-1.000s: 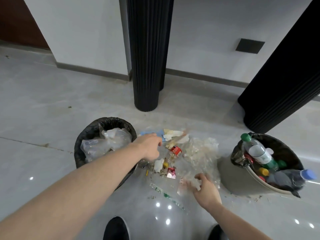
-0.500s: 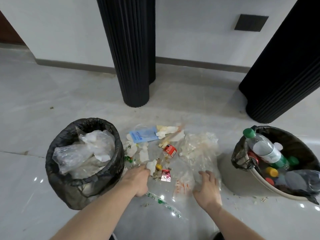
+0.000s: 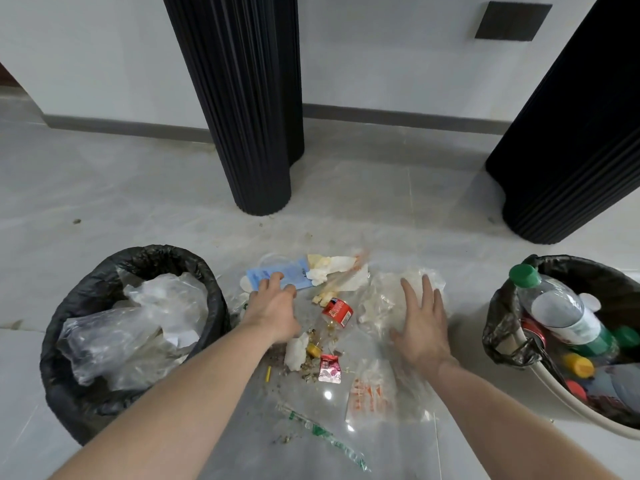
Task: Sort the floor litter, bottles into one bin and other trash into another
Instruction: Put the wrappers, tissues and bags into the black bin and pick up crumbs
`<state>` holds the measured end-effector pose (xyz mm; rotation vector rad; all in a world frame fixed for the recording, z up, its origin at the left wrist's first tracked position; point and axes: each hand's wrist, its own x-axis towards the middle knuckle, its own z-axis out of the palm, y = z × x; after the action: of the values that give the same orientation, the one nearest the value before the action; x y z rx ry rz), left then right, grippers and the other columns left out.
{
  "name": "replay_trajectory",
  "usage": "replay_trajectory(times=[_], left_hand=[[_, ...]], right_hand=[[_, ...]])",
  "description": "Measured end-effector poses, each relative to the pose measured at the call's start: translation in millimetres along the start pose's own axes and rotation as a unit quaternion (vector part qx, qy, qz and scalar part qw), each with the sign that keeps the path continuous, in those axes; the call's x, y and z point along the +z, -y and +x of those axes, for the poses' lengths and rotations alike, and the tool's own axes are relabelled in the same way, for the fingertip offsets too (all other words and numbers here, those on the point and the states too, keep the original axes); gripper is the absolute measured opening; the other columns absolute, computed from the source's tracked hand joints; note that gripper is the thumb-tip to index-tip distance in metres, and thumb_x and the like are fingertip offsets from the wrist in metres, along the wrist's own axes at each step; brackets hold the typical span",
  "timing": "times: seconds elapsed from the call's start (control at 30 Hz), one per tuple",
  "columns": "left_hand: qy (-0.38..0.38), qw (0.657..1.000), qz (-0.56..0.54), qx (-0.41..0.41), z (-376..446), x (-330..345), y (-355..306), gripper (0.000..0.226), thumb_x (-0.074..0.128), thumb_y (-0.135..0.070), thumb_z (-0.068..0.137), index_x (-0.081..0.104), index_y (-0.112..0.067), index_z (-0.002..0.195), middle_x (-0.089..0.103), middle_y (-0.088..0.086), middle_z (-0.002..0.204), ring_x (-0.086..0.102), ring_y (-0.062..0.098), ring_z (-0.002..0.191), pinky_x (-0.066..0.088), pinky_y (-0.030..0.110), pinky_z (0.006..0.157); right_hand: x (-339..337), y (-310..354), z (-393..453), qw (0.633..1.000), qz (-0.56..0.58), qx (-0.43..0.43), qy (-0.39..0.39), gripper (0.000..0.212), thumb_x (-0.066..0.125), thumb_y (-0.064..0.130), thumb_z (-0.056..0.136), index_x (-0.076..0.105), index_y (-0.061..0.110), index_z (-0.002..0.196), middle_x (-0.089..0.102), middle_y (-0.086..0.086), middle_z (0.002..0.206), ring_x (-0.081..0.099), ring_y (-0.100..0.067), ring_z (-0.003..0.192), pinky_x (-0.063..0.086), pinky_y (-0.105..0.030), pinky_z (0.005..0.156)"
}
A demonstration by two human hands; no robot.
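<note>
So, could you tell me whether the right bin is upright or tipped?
Tipped: the bin leans left, bottles spilling toward its rim.

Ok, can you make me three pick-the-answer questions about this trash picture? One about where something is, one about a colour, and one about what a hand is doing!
1. Where is the bin holding bottles?
A. on the person's right
B. on the person's left
C. behind the pillar

2. What colour is the cap on the biggest bottle?
A. yellow
B. green
C. blue

3. What is the right hand doing?
A. gripping a bottle
B. making a fist
C. lying open over clear plastic

Answers:
1 A: the bottle bin stands right.
2 B: its cap is green.
3 C: the right hand spreads straight fingers on the clear plastic.
</note>
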<state>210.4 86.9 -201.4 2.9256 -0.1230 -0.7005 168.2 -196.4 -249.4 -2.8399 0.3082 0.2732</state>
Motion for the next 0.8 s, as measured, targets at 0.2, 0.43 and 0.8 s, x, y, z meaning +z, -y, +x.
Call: replay_trajectory(times=[0.2,0.43,0.8], left_hand=[[0.036,0.999,0.032,-0.025,39.1,1.6,4.6,0.048,0.060,-0.024,0.090,0.058,-0.023,0.137,0.019,0.008,0.161,0.020,0.032,0.147,0.028,0.046,0.119],[0.076,0.995,0.046,-0.034,63.6,19.2,15.1,0.044,0.058,-0.032,0.094,0.061,-0.024,0.137,0.001,0.009,0.169,0.000,0.035,0.154,0.007,0.050,0.125],[0.079,0.992,0.095,0.004,78.9,23.4,25.6,0.037,0.053,-0.029,0.090,0.067,-0.024,0.124,0.027,0.009,0.160,0.026,0.034,0.142,0.025,0.049,0.118]], right_hand=[[-12.7,45.9,44.3,0.994,-0.037,-0.102,0.019,0.090,0.061,0.016,0.087,0.009,0.029,0.160,-0.004,0.000,0.169,-0.008,-0.026,0.156,0.003,-0.050,0.126],[10.8,114.3,105.5,0.976,-0.073,-0.176,0.106,0.076,0.054,0.018,0.092,0.019,0.024,0.160,0.014,-0.006,0.167,0.014,-0.030,0.153,0.018,-0.048,0.124],[42.0,107.7,120.4,0.962,-0.151,-0.120,0.193,0.052,0.060,0.037,0.091,0.048,0.024,0.139,0.053,-0.005,0.131,0.052,-0.031,0.123,0.043,-0.043,0.102]])
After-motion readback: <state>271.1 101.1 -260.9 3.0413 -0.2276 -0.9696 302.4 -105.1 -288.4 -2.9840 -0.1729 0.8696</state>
